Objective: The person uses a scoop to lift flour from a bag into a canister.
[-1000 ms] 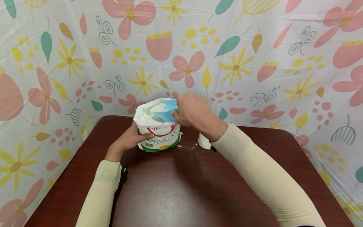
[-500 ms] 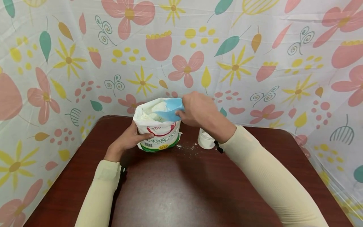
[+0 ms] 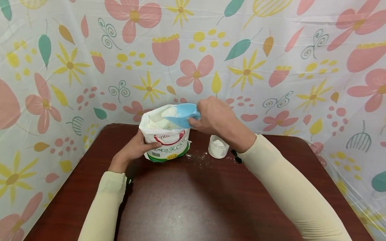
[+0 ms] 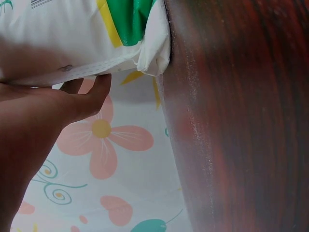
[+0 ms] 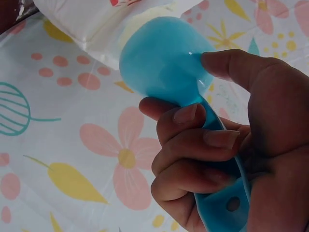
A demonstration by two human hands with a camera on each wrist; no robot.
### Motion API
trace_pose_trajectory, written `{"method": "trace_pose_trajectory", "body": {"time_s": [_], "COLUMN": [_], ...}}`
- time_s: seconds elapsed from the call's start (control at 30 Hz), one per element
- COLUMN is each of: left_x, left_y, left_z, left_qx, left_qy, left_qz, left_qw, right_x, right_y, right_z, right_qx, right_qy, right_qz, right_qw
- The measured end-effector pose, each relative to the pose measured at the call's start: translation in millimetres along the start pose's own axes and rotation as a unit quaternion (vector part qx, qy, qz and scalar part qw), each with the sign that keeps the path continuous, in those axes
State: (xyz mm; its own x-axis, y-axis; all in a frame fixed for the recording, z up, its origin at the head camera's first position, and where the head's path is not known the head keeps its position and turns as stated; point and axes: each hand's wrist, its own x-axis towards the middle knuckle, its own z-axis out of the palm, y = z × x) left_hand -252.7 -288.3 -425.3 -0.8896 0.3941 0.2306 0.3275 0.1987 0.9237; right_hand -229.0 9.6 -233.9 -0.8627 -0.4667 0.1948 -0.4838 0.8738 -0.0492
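Observation:
An open white bag of flour (image 3: 164, 140) with a green base stands near the back of the table. My left hand (image 3: 132, 149) holds its left side, thumb across the front and the fingers behind. In the left wrist view, fingers (image 4: 94, 99) lie along the bag's side. My right hand (image 3: 212, 115) grips a blue scoop (image 3: 181, 117) by its handle; the scoop, with white flour in it, sits at the bag's right rim. The right wrist view shows fingers curled round the scoop's handle (image 5: 224, 208), with the thumb against the scoop's back.
A small clear jar (image 3: 218, 147) partly filled with white flour stands right of the bag, below my right wrist. Spilled flour (image 3: 197, 159) lies between them. A floral curtain (image 3: 193, 67) hangs behind the dark wooden table (image 3: 181, 201).
My right hand has drawn the scoop up and right, from inside the bag toward its rim. More of the jar now shows. The left hand keeps its hold on the bag.

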Motion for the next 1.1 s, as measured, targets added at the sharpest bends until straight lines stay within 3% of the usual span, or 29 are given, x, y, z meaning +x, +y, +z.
{"method": "trace_pose_trajectory", "body": {"time_s": [0.43, 0.87, 1.1], "left_x": [0.1, -0.7, 0.1], "left_y": [1.5, 3.2, 2.3], "left_z": [0.8, -0.2, 0.7], "left_qx": [-0.009, -0.004, -0.003], "left_qy": [0.0, 0.001, -0.002], "left_qz": [-0.001, -0.009, 0.002], "left_qw": [1.0, 1.0, 1.0], "right_x": [-15.0, -37.8, -51.6], "right_y": [17.9, 37.9, 51.3], "right_z": [-4.4, -10.2, -9.6], "right_qx": [0.02, 0.026, 0.035], "right_qy": [0.0, 0.028, 0.006], "right_qz": [0.025, 0.024, 0.032], "right_qw": [0.999, 0.999, 0.999]}}
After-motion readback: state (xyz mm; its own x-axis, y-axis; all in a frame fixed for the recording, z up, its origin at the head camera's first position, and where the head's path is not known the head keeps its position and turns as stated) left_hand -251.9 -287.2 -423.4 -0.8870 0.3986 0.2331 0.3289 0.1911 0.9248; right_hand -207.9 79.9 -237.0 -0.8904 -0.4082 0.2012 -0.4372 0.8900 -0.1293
